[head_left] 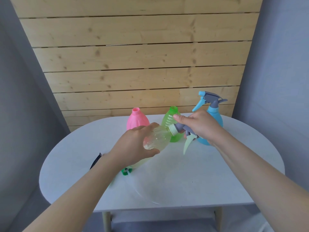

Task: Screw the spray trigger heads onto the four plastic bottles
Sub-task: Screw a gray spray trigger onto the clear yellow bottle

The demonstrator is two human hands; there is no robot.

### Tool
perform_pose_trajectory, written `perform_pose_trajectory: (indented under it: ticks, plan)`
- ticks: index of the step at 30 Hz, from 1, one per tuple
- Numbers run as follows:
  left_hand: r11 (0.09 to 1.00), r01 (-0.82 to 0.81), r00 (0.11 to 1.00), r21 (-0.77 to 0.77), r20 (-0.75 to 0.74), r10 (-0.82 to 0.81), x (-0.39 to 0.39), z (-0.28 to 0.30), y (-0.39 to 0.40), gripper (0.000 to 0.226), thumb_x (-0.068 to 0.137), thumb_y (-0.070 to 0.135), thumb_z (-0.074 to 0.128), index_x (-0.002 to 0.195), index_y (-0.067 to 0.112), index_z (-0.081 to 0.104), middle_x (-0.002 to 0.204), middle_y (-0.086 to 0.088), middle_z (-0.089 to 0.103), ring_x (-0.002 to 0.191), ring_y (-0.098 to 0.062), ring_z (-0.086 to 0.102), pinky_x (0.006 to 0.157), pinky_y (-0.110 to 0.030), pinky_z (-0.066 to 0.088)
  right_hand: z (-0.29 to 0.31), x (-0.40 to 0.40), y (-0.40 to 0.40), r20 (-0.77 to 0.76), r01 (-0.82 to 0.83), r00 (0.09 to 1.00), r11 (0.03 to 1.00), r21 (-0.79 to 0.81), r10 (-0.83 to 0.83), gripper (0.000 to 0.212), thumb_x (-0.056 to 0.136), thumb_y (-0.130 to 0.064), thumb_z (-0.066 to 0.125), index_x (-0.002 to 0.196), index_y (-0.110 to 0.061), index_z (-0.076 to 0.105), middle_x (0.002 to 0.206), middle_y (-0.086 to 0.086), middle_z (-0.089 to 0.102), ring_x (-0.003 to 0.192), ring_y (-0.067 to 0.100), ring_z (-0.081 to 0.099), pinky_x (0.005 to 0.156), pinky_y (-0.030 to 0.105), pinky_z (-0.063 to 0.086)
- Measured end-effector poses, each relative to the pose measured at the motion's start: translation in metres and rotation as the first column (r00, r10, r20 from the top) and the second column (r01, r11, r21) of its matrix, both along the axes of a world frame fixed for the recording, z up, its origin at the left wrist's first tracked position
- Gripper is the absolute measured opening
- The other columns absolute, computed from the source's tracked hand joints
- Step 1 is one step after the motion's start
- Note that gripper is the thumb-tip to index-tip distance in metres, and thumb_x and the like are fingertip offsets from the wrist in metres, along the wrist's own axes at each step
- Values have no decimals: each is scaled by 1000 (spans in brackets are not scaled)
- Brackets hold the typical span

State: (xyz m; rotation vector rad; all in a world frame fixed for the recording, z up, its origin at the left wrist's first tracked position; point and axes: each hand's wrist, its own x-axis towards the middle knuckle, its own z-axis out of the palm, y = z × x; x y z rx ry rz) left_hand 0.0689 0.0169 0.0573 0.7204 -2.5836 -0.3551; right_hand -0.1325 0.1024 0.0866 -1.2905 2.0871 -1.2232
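Yellow bottle (157, 139) tilted in left hand (133, 146) fingers' grasp, right hand (200, 124) fingers gripping trigger head (184, 131) at its neck

Translucent glossy plastic bottles (172, 124), matt white table (184, 173), knotty wood wall (133, 56).

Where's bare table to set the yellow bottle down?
Free: the table's near-right stretch, in front of the blue bottle and under the right forearm. Crowded: back centre, with the pink bottle and green bottle, and near-left around the green trigger head.
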Motion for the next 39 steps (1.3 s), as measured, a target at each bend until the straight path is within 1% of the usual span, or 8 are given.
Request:
perform_pose_trajectory:
  ticks: [4,8,11,14,18,26,34,39]
  plan:
    - [992,-1,1000,-130,-4,0,-1,-1,-3,77,65,42,75,133,32,42,120,5,61,103,-22,55,78,-26,37,-4,2,2,-75,-3,997,999,45,7,64,82,-58,51,33,-17,46,43,0,61,39,10,49,47,22,38]
    - [996,-38,998,76,-45,41,4,-8,-7,85,64,48,77,137,37,34,127,9,51,105,-12,50,81,-22,36,-4,6,4,-4,-41,999,991,-127,41,39,82,-59,49,70,-26,67,65,8,67,57,11,55,55,27,46]
    - [972,-41,982,231,-172,82,11,-9,-13,76,69,42,75,133,39,33,124,12,44,105,-7,44,82,-21,34,5,8,3,228,-82,962,953,-293,153,20,87,-46,51,87,-33,67,80,-4,70,63,6,66,66,24,56]
    - [935,-34,943,354,-299,148,17,-10,-19,62,77,34,71,128,39,36,124,11,46,112,-7,44,81,-14,33,8,21,-2,266,-145,929,913,-381,259,15,92,-34,48,101,-37,61,94,-6,70,71,4,69,70,20,54]
    - [898,-145,812,416,-469,348,32,-10,-35,69,78,32,72,133,26,32,127,10,40,116,-5,39,89,-21,32,7,42,-9,259,-122,937,916,-382,233,22,93,-30,48,112,-36,55,110,-3,65,76,-4,65,73,17,50]
    - [777,-243,502,580,-610,613,51,-16,-80,74,72,31,77,129,33,31,126,9,36,115,-5,36,92,-32,34,-12,72,-22,231,-171,945,951,-258,233,21,90,-13,51,105,-24,61,88,2,66,66,1,61,62,18,48]
    - [744,-313,593,590,-491,638,50,-41,-102,78,69,32,79,132,31,32,129,-5,33,106,-9,39,90,-30,33,-23,81,-30,189,-190,958,972,-141,215,25,88,-11,52,94,-35,56,97,14,68,65,4,63,62,22,46]
    - [781,-286,655,556,-481,582,60,-48,-112,74,74,30,72,135,30,31,124,6,30,112,-9,38,92,-27,30,-27,83,-34,208,-206,952,972,-112,225,25,88,-9,52,101,-29,57,93,10,68,60,-2,62,55,15,46]
